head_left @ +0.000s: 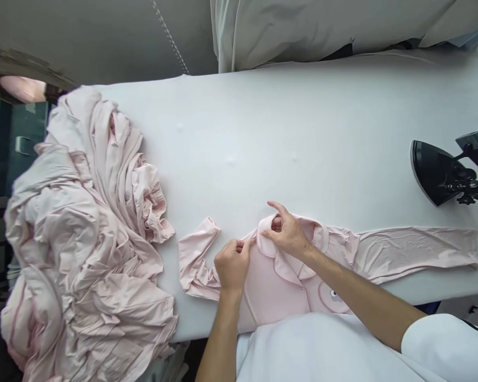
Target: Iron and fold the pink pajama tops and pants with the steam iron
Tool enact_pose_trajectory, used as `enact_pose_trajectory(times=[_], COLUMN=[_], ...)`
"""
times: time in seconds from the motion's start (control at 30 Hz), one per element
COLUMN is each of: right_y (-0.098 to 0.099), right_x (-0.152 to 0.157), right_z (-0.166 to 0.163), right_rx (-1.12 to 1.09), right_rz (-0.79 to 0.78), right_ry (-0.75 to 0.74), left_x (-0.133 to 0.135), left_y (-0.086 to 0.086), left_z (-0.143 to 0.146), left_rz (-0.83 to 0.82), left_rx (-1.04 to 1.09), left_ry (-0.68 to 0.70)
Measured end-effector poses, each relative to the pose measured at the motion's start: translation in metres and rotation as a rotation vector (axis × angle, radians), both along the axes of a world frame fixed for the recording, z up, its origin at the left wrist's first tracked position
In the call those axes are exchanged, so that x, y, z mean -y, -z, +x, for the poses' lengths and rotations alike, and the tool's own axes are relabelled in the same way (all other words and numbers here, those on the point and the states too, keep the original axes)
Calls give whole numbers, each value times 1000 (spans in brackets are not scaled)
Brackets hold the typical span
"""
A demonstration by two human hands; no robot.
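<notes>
Pinching the collar point(265, 240) of a pale pink shirt point(274, 292) flat on the padded tabletop point(302, 132), left hand point(233, 263) and right hand point(287, 232) both grip narrowly; a hard tug could skew or crease it.

pink shirt point(274, 297) partly hidden behind torso point(322, 350), iron point(434, 172) cut off at right, pocket emblem point(333, 293) too small

Two hands point(233, 265), one pink shirt point(274, 292), one pink clothing heap point(83, 223), one iron point(436, 172)
</notes>
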State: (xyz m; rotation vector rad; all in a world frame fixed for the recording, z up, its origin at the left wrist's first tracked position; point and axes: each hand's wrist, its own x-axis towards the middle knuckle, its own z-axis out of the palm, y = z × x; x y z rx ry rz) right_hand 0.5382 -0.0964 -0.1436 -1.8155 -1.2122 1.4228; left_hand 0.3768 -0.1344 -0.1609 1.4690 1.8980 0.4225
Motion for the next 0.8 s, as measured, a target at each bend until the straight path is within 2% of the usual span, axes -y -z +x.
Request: enact_pose_trajectory(times=[0.07, 0.13, 0.27, 0.37, 0.43, 0.53, 0.63, 0.7, 0.77, 0.8], right_y=[-1, -3, -3, 5, 9, 6, -9, -22, -35, -40], right_x=[-1, -1, 6, 9, 9, 8, 16, 31, 54, 67], right_z=[5, 9, 8, -1, -8, -5, 40, 97, 164, 197], right_rx=[-75, -19, 176, 140, 148, 231, 322, 534, 822, 926], right_rz=[-25, -24, 113, 233, 259, 257, 394, 475, 382, 293], right_ry=[-29, -88, -138, -13, 40, -72, -267, -248, -175, -154], left_x=[-10, -11, 4, 13, 12, 10, 13, 18, 19, 19], left_y=[6, 7, 0, 3, 8, 11, 2, -8, -18, -21], left_z=[8, 6, -23, -44, -48, -48, -45, -38, -21, -8], left_rz=[-88, -106, 70, 127, 170, 167, 247, 381, 421, 381], left_rx=[-197, -203, -84, -188, -221, -261, -158, -66, 67, 165], left_ry=[-87, -82, 5, 41, 22, -9, -10, -54, -50, -6])
